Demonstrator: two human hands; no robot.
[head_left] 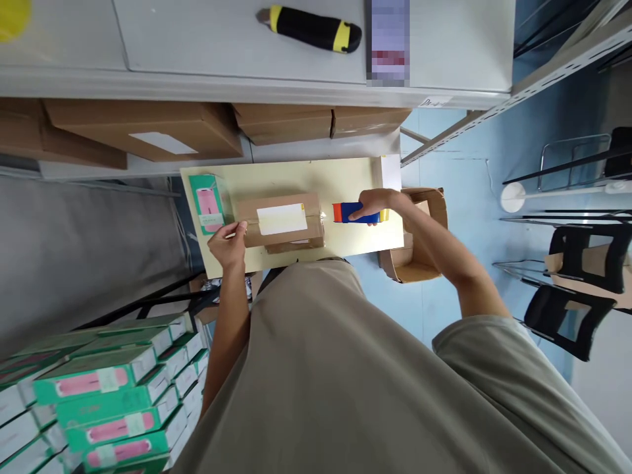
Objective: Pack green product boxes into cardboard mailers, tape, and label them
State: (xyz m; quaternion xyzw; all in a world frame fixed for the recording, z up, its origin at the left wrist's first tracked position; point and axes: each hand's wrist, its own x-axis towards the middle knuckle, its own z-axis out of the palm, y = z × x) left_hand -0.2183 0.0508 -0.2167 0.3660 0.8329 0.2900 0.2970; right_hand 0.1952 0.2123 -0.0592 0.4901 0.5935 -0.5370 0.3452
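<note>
A brown cardboard box (241, 212) with a white label (282, 219) lies on the pale yellow table. Its left end is pinched by the thumb and fingers of my left hand (228, 245). Something shiny, like clear tape, shows at the right end of this box. To the right, apart from the box, my right hand (374, 203) is wrapped around a blue tape dispenser (345, 212) with an orange-red front end. Part of the dispenser is hidden under my fingers. Another brown box (296, 245) lies partly under the labelled one. A green box with a pink picture (207, 204) stands beside my left hand.
Above the table (345, 172) runs a grey shelf (197, 39) bearing a black and yellow utility knife (311, 29). Cardboard boxes (143, 128) sit beneath it. An open carton (424, 263) is at right; stacked green boxes (99, 382) are lower left; black chairs (587, 257) are far right.
</note>
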